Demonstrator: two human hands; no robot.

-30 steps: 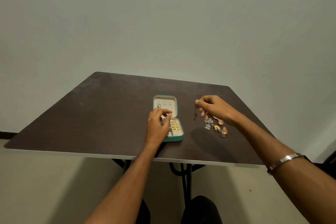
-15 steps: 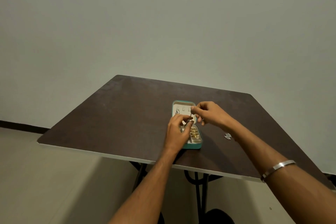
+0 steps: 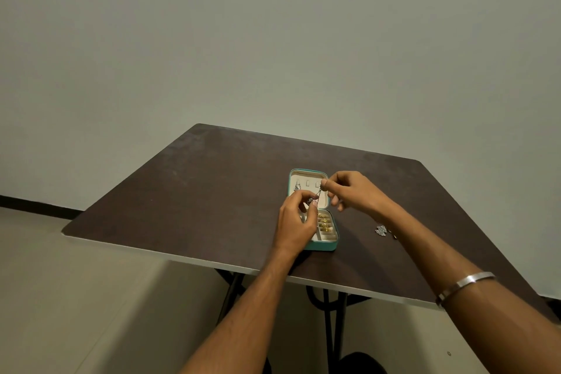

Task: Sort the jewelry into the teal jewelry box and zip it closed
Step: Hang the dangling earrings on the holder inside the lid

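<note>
While the teal jewelry box (image 3: 322, 245) lies open on the dark table (image 3: 212, 191), a thin silver earring (image 3: 315, 194) hangs over its lid, pinched at the top by the right hand (image 3: 349, 191) and at the bottom by the left hand (image 3: 296, 222); more silver jewelry (image 3: 381, 230) lies to the right

A teal zip-around jewelry box (image 3: 322, 245) with cream lining holds gold rings (image 3: 324, 221) on a dark brown matte table (image 3: 212, 191), beside silver sparkly trinkets (image 3: 381, 230).
</note>
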